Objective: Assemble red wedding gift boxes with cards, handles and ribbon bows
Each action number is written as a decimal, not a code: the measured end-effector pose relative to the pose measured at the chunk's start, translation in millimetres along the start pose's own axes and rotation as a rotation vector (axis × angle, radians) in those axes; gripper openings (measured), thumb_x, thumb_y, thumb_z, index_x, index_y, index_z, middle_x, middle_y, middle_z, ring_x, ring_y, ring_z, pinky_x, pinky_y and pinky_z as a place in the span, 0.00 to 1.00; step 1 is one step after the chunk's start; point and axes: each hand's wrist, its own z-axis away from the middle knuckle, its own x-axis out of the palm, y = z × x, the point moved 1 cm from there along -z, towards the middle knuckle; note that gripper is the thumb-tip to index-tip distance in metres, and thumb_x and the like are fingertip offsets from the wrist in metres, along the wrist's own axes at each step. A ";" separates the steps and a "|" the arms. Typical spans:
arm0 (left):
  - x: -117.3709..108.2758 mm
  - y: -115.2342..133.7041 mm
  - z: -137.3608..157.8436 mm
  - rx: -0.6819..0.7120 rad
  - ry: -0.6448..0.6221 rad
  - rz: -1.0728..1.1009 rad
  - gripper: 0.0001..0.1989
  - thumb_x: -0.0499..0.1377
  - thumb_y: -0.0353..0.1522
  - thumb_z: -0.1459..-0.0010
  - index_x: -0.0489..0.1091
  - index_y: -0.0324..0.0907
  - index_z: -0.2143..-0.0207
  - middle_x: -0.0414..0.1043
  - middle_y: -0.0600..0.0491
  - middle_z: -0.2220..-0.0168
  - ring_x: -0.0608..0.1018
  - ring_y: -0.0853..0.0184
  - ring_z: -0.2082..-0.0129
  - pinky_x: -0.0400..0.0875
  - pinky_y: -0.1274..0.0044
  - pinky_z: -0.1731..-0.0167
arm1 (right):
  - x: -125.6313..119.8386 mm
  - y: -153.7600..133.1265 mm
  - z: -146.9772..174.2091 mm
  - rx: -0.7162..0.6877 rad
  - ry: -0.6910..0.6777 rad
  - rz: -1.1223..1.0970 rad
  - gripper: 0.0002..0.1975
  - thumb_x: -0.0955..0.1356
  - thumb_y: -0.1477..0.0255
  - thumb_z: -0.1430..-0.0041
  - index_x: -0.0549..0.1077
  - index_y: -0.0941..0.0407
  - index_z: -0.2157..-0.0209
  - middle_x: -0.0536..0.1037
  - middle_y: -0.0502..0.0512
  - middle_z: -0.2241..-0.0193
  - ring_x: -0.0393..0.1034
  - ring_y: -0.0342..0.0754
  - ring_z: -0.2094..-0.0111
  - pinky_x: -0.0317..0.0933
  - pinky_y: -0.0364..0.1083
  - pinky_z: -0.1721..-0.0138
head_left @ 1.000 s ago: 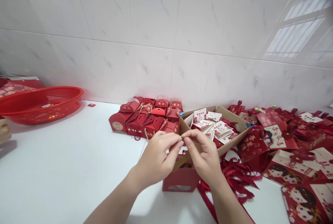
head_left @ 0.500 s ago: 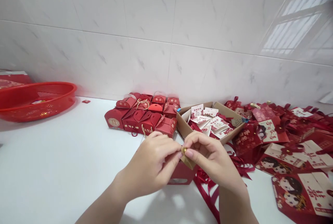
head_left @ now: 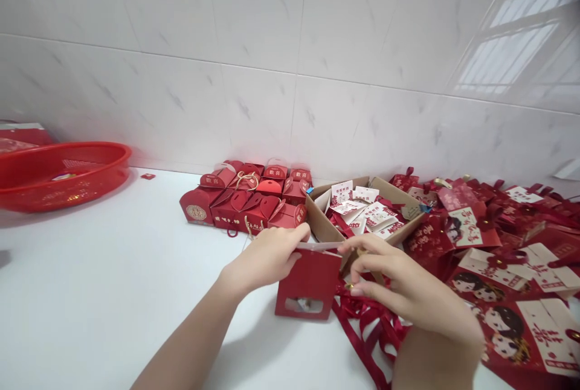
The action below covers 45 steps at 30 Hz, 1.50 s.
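A red paper gift box (head_left: pixel 312 278) stands on the white table, with a small clear window low on its front. My left hand (head_left: pixel 267 257) pinches the upper left edge of that box, fingers folded over the rim. My right hand (head_left: pixel 399 284) is by the box's right side, fingers curled, with a small shiny gold piece (head_left: pixel 349 286) at the thumb tip. Its exact kind is too small to make out. Deep red satin ribbons (head_left: pixel 367 329) lie loosely below my right hand.
Behind stand several closed red favour boxes (head_left: pixel 244 200) and an open cardboard box (head_left: pixel 326 221) of white tags. Red printed gift bags (head_left: pixel 507 269) are piled at the right. A red plastic basket (head_left: pixel 90 182) sits at the far left, near the tiled wall (head_left: pixel 254 100).
My hands have come apart from the small gold piece they held together. The left has moved onto the red box's edge; the right has shifted right and down with a gold piece.
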 end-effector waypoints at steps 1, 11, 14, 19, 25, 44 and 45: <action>0.3 -2.2 -4.1 0.013 0.024 -0.002 0.08 0.49 0.22 0.48 0.61 0.44 0.71 0.68 0.57 0.74 0.70 0.69 0.76 0.52 0.79 0.79 | 3.3 2.0 -6.2 0.005 0.008 -0.003 0.05 0.67 0.75 0.43 0.70 0.54 0.73 0.70 0.56 0.53 0.67 0.50 0.52 0.68 0.47 0.58; 5.7 -13.7 -10.7 0.117 0.039 0.004 0.07 0.49 0.23 0.49 0.61 0.42 0.74 0.67 0.56 0.73 0.67 0.70 0.76 0.52 0.78 0.78 | 17.9 18.2 -30.8 0.077 -0.051 -0.057 0.07 0.66 0.75 0.43 0.68 0.55 0.75 0.73 0.52 0.58 0.70 0.46 0.60 0.65 0.46 0.60; 7.0 -14.4 -11.0 0.094 -0.015 -0.017 0.06 0.48 0.24 0.48 0.60 0.42 0.74 0.67 0.55 0.74 0.67 0.70 0.76 0.51 0.78 0.79 | 19.8 20.3 -33.7 0.122 -0.076 -0.071 0.07 0.66 0.73 0.43 0.68 0.55 0.74 0.72 0.54 0.57 0.67 0.48 0.56 0.62 0.48 0.55; 8.5 -18.7 -12.9 0.067 -0.068 -0.007 0.02 0.52 0.30 0.46 0.61 0.43 0.71 0.69 0.56 0.72 0.68 0.69 0.74 0.52 0.78 0.78 | 21.1 23.6 -39.5 0.153 -0.110 -0.107 0.06 0.66 0.70 0.43 0.68 0.55 0.73 0.72 0.53 0.60 0.64 0.48 0.55 0.59 0.46 0.55; 12.8 -24.9 -19.6 0.058 -0.015 -0.012 0.05 0.50 0.26 0.46 0.58 0.42 0.73 0.67 0.56 0.73 0.67 0.69 0.74 0.52 0.79 0.77 | 29.0 28.5 -40.6 0.215 -0.190 -0.132 0.07 0.66 0.73 0.44 0.66 0.55 0.76 0.74 0.51 0.67 0.66 0.47 0.61 0.58 0.45 0.61; 7.9 -28.5 -18.1 0.042 -0.023 0.035 0.10 0.55 0.32 0.46 0.57 0.41 0.76 0.63 0.58 0.76 0.62 0.72 0.77 0.50 0.79 0.78 | 19.9 29.3 -34.2 0.271 -0.105 -0.165 0.07 0.64 0.71 0.42 0.65 0.55 0.74 0.72 0.53 0.66 0.66 0.50 0.55 0.59 0.44 0.61; 7.5 -26.8 -17.5 0.052 -0.030 0.037 0.10 0.55 0.33 0.45 0.57 0.41 0.77 0.63 0.57 0.77 0.62 0.72 0.78 0.50 0.79 0.78 | 17.2 30.2 -32.9 0.264 -0.050 -0.149 0.06 0.63 0.71 0.41 0.65 0.55 0.73 0.71 0.53 0.66 0.67 0.49 0.59 0.59 0.44 0.62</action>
